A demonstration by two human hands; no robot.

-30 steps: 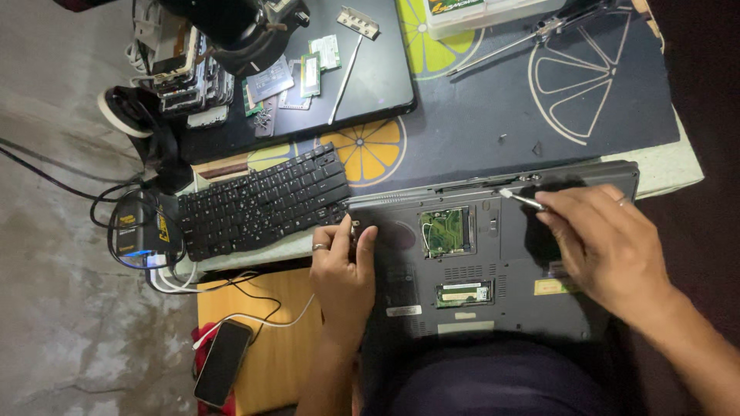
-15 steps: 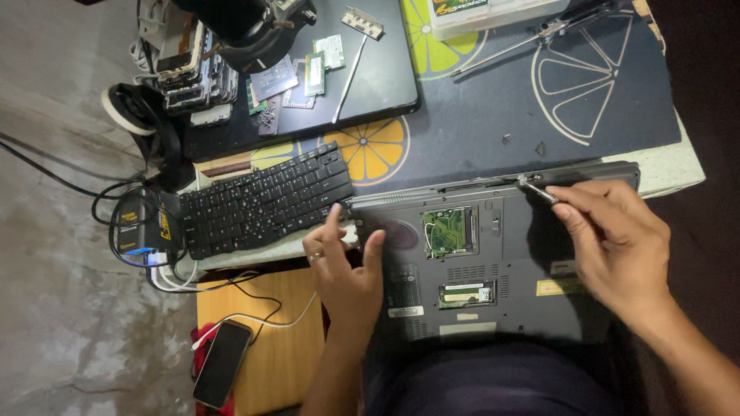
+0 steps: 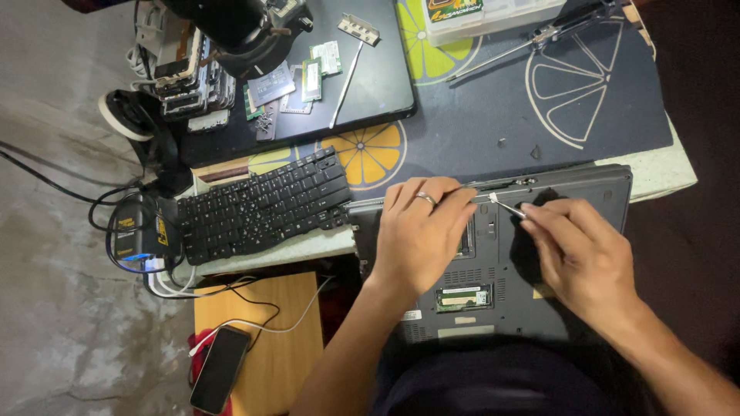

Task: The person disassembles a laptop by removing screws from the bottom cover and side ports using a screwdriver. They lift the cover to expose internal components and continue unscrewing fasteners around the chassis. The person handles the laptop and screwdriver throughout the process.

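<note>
Head view looks down on a grey laptop base (image 3: 539, 308), underside up, lying at the table's near edge and overhanging my lap. My left hand (image 3: 420, 231) rests flat on its upper left area, fingers spread and gripping nothing. My right hand (image 3: 578, 254) pinches a thin metal tool (image 3: 505, 205), tip touching the base near its far edge. A loose keyboard (image 3: 262, 204) lies just left. Beyond the base, the dark mat (image 3: 493, 115) offers open room.

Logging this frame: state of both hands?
Left hand: open, palm down on the laptop base, holding nothing.
Right hand: closed, pinching a thin metal tool.
</note>
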